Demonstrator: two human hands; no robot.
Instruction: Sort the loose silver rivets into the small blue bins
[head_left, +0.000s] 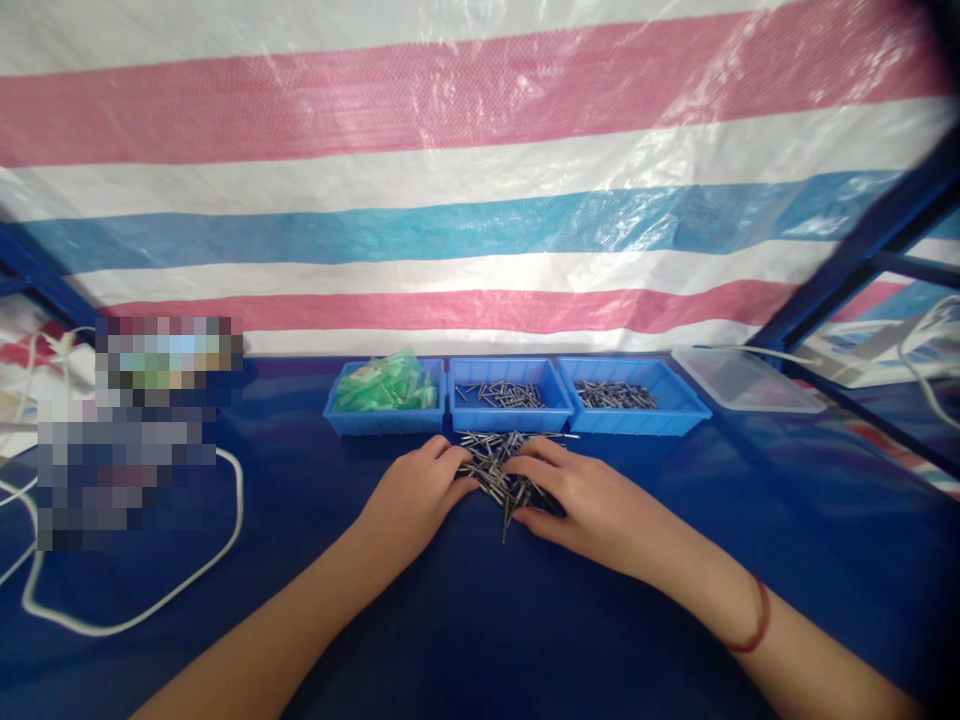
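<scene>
A loose pile of thin metal pins (496, 462) lies on the blue table cover, just in front of three blue trays. My left hand (416, 492) rests palm down on the pile's left side, fingers curled onto the pins. My right hand (581, 500) lies on the right side, fingers stretched flat over the pins; a red band circles that wrist. Neither hand visibly lifts a pin. The left tray (352, 412) holds green plastic pieces, the middle tray (466, 412) and the right tray (675, 412) hold more metal pins.
A clear plastic lid or tray (742, 380) sits right of the blue trays. A white cable (187, 585) loops over the table at the left, beside a blurred-out patch. A striped tarp hangs behind; blue frame bars (847, 270) slant at the right.
</scene>
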